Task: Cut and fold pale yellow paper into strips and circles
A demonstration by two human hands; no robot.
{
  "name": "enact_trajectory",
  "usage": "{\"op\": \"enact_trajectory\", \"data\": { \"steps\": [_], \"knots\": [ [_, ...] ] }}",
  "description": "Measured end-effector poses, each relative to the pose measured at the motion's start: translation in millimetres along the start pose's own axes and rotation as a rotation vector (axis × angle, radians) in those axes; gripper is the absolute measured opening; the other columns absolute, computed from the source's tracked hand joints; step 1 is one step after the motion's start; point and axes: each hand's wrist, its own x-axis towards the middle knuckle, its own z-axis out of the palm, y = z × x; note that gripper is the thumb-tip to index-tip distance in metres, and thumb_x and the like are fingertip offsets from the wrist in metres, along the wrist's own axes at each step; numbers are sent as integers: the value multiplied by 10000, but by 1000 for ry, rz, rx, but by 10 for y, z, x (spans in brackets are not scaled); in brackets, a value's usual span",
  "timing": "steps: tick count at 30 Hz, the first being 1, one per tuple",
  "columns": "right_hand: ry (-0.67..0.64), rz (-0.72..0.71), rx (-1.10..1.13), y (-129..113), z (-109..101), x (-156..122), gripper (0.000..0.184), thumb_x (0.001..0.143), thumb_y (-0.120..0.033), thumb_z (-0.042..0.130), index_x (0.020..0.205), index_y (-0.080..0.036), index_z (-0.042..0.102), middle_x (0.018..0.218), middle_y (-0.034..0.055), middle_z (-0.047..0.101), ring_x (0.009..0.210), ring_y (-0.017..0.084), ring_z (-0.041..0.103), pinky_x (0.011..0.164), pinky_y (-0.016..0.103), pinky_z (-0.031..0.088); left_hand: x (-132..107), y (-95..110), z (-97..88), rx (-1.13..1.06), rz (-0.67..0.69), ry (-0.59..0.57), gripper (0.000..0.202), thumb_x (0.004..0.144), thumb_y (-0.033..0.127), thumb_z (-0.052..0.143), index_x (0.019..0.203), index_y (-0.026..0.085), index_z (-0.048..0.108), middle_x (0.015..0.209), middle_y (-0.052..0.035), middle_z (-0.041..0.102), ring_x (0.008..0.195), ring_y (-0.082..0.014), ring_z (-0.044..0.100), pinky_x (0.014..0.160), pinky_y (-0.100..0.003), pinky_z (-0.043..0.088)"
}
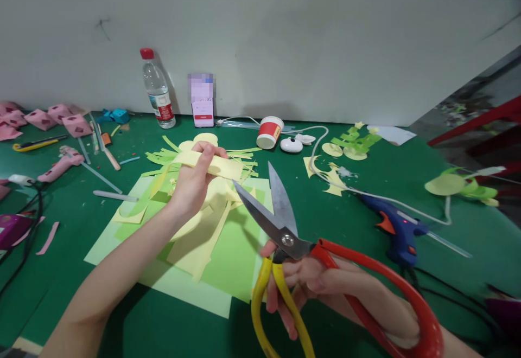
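While the right hand (319, 279) grips the scissors (280, 234), blades parted, the bottle (158, 95) apparently holds clear liquid; the paper cup (269, 132) hides its contents. The left hand (194, 187) pinches a yellow paper strip (226, 167) near the blade tips.

On the phone (202, 109) screen, only digits ending "1:05" read clearly.

The green table (407, 171) carries paper sheets (228, 274), a bottle (159, 95), cup (269, 132) and blue glue gun (401, 230).
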Motion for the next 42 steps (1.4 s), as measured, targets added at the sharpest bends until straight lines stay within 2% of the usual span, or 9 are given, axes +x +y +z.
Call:
{"op": "enact_trajectory", "data": {
  "steps": [2, 5, 14, 25, 28, 31, 36, 40, 42],
  "knots": [
    [-11, -12, 3, 9, -5, -12, 209, 785, -195, 388, 653, -136, 538, 878, 103, 616, 717, 202, 619, 747, 410, 432, -4, 1, 4, 3, -3, 4, 315, 713, 462, 602, 678, 183, 459, 682, 40, 512, 581, -51, 464, 523, -124, 392],
    [0, 11, -9, 16, -22, -28, 227, 786, -162, 366, 876, -123, 570, 921, 126, 627, 731, 205, 622, 756, 415, 429, -16, -1, 12, 8, -17, -7, 308, 715, 468, 595, 680, 187, 473, 689, 39, 511, 584, -57, 472, 532, -140, 400],
    [3, 23, -3, -10, -12, -18, 338, 780, -204, 399, 1109, -142, 445, 874, 108, 615, 707, 199, 619, 715, 392, 438, -25, -4, 30, 32, -42, -6, 324, 703, 493, 590, 676, 192, 474, 702, 32, 521, 596, -70, 487, 551, -164, 414],
    [6, 43, -8, 0, -40, 14, 350, 761, -252, 440, 1091, -139, 478, 873, 110, 619, 693, 205, 614, 674, 375, 442, -54, -10, 43, -16, -74, -30, 282, 735, 445, 579, 701, 187, 469, 695, 36, 528, 606, -64, 500, 543, -148, 425],
    [37, 15, -75, -6, -50, -8, 242, 798, -242, 415, 940, -129, 575, 909, 114, 618, 717, 211, 611, 712, 392, 436, -70, -7, 50, -12, -132, -55, 178, 736, 342, 607, 746, 185, 523, 749, 27, 537, 628, -70, 506, 532, -160, 436],
    [42, -7, -138, -36, -58, -30, 271, 819, -227, 388, 808, -107, 631, 974, 125, 603, 747, 211, 602, 774, 413, 425, -96, 3, 56, 24, -183, -74, 106, 712, 231, 640, 792, 182, 590, 728, 22, 549, 635, -78, 514, 536, -174, 443],
    [67, 21, -181, -81, -54, -57, 259, 820, -224, 391, 831, -124, 629, 956, 112, 621, 797, 217, 602, 823, 408, 401, -107, 52, 39, 152, -209, -101, 118, 705, 251, 646, 693, 134, 642, 689, -37, 626, 661, -121, 566, 570, -217, 445],
    [86, -11, -119, -86, -41, -80, 229, 819, -248, 426, 672, -153, 575, 938, 96, 637, 784, 226, 616, 796, 422, 407, -80, 91, 3, 170, -186, -85, 105, 677, 244, 671, 682, 140, 655, 675, -40, 645, 658, -132, 581, 576, -227, 453],
    [87, -6, -107, -92, -35, -91, 240, 827, -251, 423, 686, -149, 588, 947, 99, 635, 799, 226, 612, 799, 422, 407, -68, 106, -13, 174, -171, -72, 106, 668, 246, 680, 695, 145, 661, 693, -36, 650, 641, -128, 586, 581, -230, 463]
  ]
}}
